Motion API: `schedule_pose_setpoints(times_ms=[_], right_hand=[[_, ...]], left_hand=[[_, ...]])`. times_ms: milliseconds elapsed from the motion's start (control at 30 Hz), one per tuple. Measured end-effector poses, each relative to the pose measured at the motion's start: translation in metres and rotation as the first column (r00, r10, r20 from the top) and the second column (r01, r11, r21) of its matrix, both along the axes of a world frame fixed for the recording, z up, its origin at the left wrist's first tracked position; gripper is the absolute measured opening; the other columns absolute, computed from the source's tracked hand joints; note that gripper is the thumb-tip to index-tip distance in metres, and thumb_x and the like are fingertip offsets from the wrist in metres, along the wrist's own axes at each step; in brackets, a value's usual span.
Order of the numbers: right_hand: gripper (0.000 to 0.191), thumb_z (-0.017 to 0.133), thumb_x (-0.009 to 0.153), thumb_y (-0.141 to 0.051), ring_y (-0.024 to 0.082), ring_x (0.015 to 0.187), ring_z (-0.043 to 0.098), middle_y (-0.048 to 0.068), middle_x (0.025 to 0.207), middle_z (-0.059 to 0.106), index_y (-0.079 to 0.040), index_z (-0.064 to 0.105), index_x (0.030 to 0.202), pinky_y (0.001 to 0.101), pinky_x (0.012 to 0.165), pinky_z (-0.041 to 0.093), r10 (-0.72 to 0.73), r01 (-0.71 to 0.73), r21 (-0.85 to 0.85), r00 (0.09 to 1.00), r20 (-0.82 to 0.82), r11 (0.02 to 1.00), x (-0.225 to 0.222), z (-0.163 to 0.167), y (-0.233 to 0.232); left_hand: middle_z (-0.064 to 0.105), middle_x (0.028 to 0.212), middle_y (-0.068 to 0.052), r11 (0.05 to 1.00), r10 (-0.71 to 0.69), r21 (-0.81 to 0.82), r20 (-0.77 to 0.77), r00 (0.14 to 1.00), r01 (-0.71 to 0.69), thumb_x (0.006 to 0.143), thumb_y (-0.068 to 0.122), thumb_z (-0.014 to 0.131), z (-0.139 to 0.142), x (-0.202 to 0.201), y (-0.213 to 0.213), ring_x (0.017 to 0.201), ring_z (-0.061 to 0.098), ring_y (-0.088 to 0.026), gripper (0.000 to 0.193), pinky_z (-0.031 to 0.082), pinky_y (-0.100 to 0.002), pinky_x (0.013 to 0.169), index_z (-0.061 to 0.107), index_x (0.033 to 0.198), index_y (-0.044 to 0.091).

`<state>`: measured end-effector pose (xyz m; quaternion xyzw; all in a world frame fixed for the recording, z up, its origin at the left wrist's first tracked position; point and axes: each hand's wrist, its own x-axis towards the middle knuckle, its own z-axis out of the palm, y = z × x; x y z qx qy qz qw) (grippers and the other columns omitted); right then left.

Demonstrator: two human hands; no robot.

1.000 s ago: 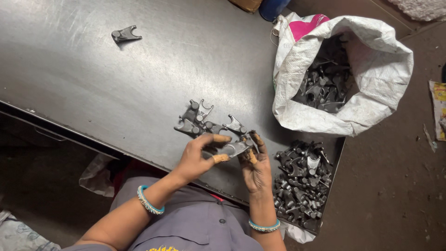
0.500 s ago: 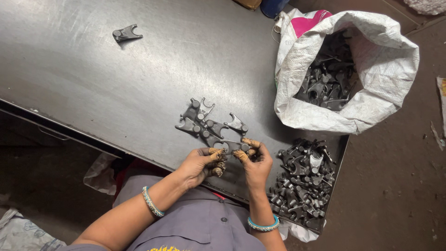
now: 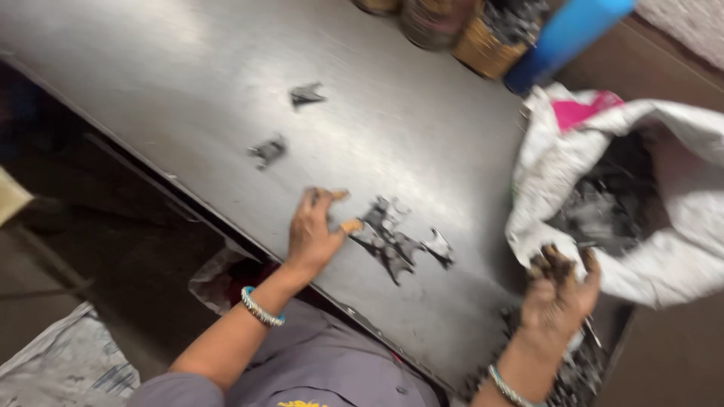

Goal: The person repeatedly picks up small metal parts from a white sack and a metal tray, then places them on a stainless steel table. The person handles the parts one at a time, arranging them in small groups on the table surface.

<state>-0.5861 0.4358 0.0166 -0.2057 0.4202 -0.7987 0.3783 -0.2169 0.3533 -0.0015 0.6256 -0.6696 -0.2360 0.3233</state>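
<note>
Left hand [image 3: 315, 230] resting flat, open, beside laid-out metal parts [image 3: 396, 237]; right hand [image 3: 558, 294] reaching, fingers spread and empty, toward sack [image 3: 679, 256]: likely fetching more.

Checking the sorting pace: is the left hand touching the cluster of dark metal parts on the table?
Cannot tell. In the blurred head view the left hand lies flat beside the cluster of dark metal parts, its thumb reaching their edge, but motion blur hides any contact or gap.

The tabletop [image 3: 188, 68] lies broadly open at left; two stray metal parts [image 3: 286, 124], a parts cluster [image 3: 396, 237], the white sack [image 3: 679, 249] and far-edge containers [image 3: 483, 38] block passage.
</note>
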Motion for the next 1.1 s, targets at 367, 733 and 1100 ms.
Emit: schedule_pose_setpoints(times_ms=[367, 733, 1100], right_hand=[[0.040, 0.091, 0.066, -0.015, 0.031, 0.099, 0.060, 0.009, 0.107, 0.072, -0.012, 0.074, 0.102, 0.0419, 0.090, 0.048, 0.518, 0.222, 0.512, 0.032, -0.855, 0.830, 0.106, -0.021, -0.017], [0.051, 0.093, 0.064, -0.003, 0.016, 0.081, 0.065, 0.002, 0.091, 0.071, -0.004, 0.062, 0.105, 0.0271, 0.072, 0.054, 0.442, 0.132, 0.638, 0.616, -0.653, 0.759, 0.080, -0.040, 0.037], [0.034, 0.073, 0.091, -0.008, 0.031, 0.096, 0.071, 0.024, 0.117, 0.070, -0.007, 0.059, 0.121, 0.0330, 0.070, 0.058, 0.366, -0.482, 0.099, 0.769, 0.523, 0.871, 0.041, -0.106, 0.075]], left_hand=[[0.029, 0.159, -0.013, 0.928, 0.178, 0.292, 0.199, 0.964, -0.232, 0.046, 0.021, 0.103, 0.015, 0.093, -0.142, 0.131, 0.044, -0.048, 0.136, 0.045, -0.051, 0.109, 0.031, 0.159, 0.037], [0.029, 0.165, -0.002, 0.923, -0.192, 0.382, 0.328, 0.925, 0.056, 0.055, 0.008, 0.093, 0.023, 0.057, -0.210, 0.140, 0.041, -0.044, 0.117, 0.046, -0.051, 0.112, 0.043, 0.157, 0.036], [0.035, 0.159, 0.003, 0.832, -0.402, 0.533, 0.395, 0.826, 0.150, 0.042, 0.019, 0.105, 0.018, 0.025, -0.149, 0.137, 0.040, -0.041, 0.117, 0.047, -0.054, 0.109, 0.054, 0.145, 0.043]])
